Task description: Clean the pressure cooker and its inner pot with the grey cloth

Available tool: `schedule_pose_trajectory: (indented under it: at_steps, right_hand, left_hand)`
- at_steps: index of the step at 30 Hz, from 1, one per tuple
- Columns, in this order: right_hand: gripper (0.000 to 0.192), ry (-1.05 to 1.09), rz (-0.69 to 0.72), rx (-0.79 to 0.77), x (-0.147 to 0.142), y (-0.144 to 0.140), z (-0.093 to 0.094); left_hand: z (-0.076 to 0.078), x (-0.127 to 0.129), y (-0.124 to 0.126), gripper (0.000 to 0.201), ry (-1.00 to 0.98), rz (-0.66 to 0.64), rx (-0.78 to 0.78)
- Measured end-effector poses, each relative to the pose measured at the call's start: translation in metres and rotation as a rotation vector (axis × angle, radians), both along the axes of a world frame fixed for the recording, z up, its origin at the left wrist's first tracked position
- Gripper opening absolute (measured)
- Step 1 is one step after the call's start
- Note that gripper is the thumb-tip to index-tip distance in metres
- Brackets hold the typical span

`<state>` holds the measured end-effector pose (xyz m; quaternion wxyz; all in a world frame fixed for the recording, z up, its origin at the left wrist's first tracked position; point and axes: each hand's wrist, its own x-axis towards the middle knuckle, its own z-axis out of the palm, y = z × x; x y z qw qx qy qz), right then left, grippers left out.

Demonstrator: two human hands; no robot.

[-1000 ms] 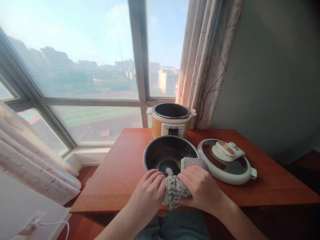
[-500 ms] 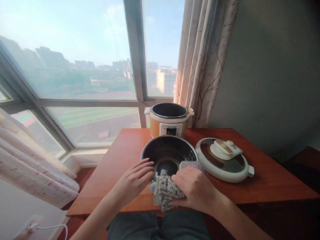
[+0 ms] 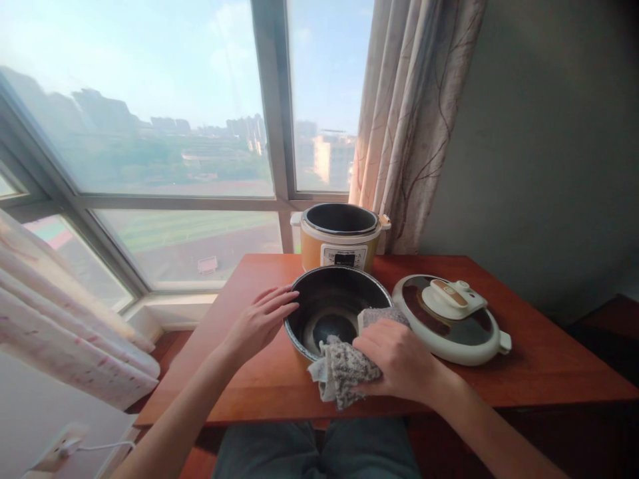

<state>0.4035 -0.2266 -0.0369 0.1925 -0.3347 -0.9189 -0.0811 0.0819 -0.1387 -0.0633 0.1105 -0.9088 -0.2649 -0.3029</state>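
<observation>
A dark inner pot (image 3: 329, 313) stands on the red-brown table (image 3: 524, 362) just in front of me. My left hand (image 3: 259, 320) rests with spread fingers against the pot's left outer wall. My right hand (image 3: 397, 359) grips a grey speckled cloth (image 3: 342, 369) that hangs over the pot's near right rim. Behind the pot is an orange and white electric cooker base (image 3: 341, 238), standing without a lid. Its round white lid (image 3: 452, 319) lies flat on the table to the right of the pot.
A large window (image 3: 150, 133) fills the back, with a patterned curtain (image 3: 404, 120) at its right and a grey wall beyond. A pale curtain (image 3: 60, 319) hangs at the left. A white plug and cable (image 3: 74, 447) lie low at the left.
My left hand has let go of the cloth and moved left and away to the pot's outer wall. My right hand keeps the cloth at the rim.
</observation>
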Motion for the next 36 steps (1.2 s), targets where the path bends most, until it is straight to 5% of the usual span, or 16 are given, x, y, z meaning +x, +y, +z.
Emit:
schedule_pose_trajectory:
  at_steps: [6, 12, 16, 28, 36]
  right_hand:
    - [0.045, 0.05, -0.087, 0.033, -0.013, -0.013, -0.005]
    - [0.042, 0.117, -0.186, 0.053, -0.036, -0.034, -0.008]
    - [0.04, 0.15, -0.197, 0.035, -0.042, -0.043, -0.008]
    - [0.047, 0.06, -0.131, -0.154, -0.016, -0.04, 0.002]
    - [0.044, -0.039, -0.08, -0.257, -0.001, -0.033, 0.018]
  left_hand:
    - [-0.001, 0.017, -0.04, 0.034, -0.066, 0.038, 0.018]
    - [0.002, 0.06, -0.092, 0.033, -0.151, -0.023, -0.125]
    - [0.003, 0.07, -0.104, 0.031, -0.177, -0.03, -0.161]
    - [0.02, 0.039, -0.075, 0.02, 0.105, -0.104, 0.008]
    - [0.019, 0.009, -0.002, 0.027, 0.167, -0.123, 0.023]
